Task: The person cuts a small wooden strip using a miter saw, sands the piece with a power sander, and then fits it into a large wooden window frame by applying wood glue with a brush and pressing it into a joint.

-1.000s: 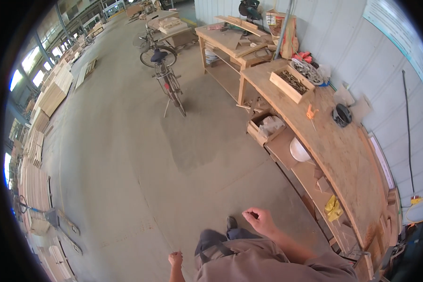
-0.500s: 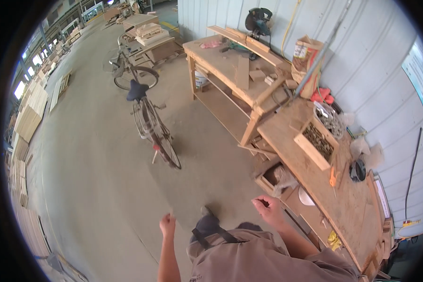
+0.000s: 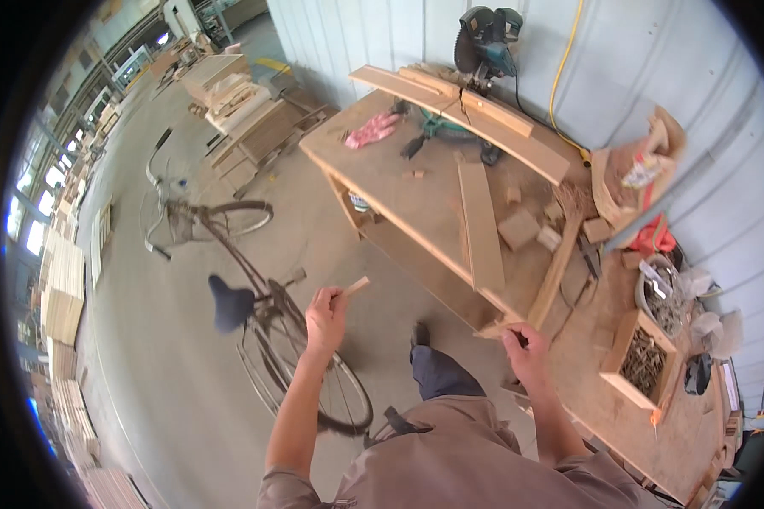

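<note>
My left hand (image 3: 324,321) is closed around a small strip of wood (image 3: 356,287), whose pale end sticks out past the fingers above the bicycle's rear wheel. My right hand (image 3: 526,346) is curled shut in front of the near corner of the wooden workbench (image 3: 382,180). What it holds, if anything, is hidden in the fingers. On the bench lie a long flat board (image 3: 482,225), several wood blocks (image 3: 518,229), a pink glove (image 3: 372,131) and a green tool (image 3: 444,125). Longer planks (image 3: 467,106) lie along its far side.
A bicycle (image 3: 267,310) stands close on my left. To the right, a lower wooden table (image 3: 598,386) carries a box of metal fasteners (image 3: 643,366). A mitre saw (image 3: 486,42) and a paper sack (image 3: 637,174) stand by the wall. Stacked wood (image 3: 259,127) is farther back.
I have moved forward, so the bench and bicycle are nearer. Both hands have risen in view, and the wood strip in my left hand now shows.
</note>
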A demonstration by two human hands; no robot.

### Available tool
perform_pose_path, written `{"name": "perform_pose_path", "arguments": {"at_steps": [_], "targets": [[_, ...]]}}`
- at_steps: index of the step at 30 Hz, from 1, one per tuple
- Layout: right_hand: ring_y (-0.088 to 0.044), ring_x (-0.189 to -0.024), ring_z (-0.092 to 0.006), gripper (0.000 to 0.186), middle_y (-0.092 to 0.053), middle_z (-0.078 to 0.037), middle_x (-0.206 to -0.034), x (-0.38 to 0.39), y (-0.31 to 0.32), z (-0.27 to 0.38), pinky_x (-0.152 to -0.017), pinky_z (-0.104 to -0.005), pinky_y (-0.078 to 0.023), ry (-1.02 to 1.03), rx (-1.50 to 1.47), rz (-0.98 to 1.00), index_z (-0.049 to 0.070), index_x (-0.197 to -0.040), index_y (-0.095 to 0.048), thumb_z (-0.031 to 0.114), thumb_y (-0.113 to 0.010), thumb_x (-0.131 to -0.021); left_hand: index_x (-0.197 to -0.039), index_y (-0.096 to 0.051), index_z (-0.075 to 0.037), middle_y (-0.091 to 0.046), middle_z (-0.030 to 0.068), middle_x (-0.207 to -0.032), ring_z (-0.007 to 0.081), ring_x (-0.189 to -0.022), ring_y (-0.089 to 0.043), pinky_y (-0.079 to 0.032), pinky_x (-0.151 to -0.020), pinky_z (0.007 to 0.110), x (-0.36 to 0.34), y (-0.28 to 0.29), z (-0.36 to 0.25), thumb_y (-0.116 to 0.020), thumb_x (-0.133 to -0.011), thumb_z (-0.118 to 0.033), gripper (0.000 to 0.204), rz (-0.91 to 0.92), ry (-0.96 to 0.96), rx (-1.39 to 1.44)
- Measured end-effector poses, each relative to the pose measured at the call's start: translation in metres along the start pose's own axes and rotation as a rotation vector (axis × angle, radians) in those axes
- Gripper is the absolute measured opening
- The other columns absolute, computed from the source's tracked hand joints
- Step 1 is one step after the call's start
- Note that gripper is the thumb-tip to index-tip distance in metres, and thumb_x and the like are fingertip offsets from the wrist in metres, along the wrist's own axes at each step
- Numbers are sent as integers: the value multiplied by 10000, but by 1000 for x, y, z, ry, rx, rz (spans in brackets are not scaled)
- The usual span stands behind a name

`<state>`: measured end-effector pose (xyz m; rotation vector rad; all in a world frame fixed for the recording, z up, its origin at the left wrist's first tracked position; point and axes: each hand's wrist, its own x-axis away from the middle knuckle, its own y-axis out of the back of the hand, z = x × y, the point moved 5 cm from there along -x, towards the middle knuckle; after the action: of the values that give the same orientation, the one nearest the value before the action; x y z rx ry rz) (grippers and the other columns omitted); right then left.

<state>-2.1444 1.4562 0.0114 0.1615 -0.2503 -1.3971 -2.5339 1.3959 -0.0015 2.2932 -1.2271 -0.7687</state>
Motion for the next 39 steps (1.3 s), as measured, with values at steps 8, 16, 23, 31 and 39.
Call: {"name": "perform_pose_path", "arguments": {"at_steps": [8,16,23,31,39], "targets": [[-508,-643,-33,107,-602,19,-716,-206,-62,89,-570,-208,-417,-46,33,-76,-11,-937,-678,87,-652,-902,-1055,-560,-56,-597,155,-993,375,-954,-570,-478,-785,469,-328,-94,-8,-611,-897,-114,176,214,-445,-185],[-549,-725,-41,76,-620,23,-782,-294,-59,110,-615,-195,-440,-122,62,-713,4,-964,-686,54,-647,-923,-1068,-548,-31,-538,186,-1322,382,-1183,-536,-473,-955,461,-624,-254,37,-631,-884,-138,229,500,-711,-206],[-471,-618,-24,90,-565,43,-732,-345,-75,147,-543,-179,-357,-251,261,-1037,-7,-980,-681,40,-625,-929,-989,-532,-39,-527,154,-1316,366,-1222,-496,-426,-970,489,-681,-319,33,-648,-862,-121,191,513,-1051,-145],[-453,-650,2,73,-569,51,-735,-475,-69,217,-576,-162,-354,-128,481,-1011,3,-947,-692,63,-657,-925,-960,-553,-79,-594,69,-1107,307,-1053,-559,-419,-881,442,-717,-311,40,-661,-830,-111,172,667,-1033,-33],[-474,-688,-1,107,-609,50,-793,-521,-71,252,-611,-157,-379,107,420,-1020,4,-990,-704,85,-670,-929,-890,-609,-109,-611,74,-1025,302,-962,-593,-451,-817,438,-671,-268,28,-718,-771,-117,162,525,-1242,49]]}}
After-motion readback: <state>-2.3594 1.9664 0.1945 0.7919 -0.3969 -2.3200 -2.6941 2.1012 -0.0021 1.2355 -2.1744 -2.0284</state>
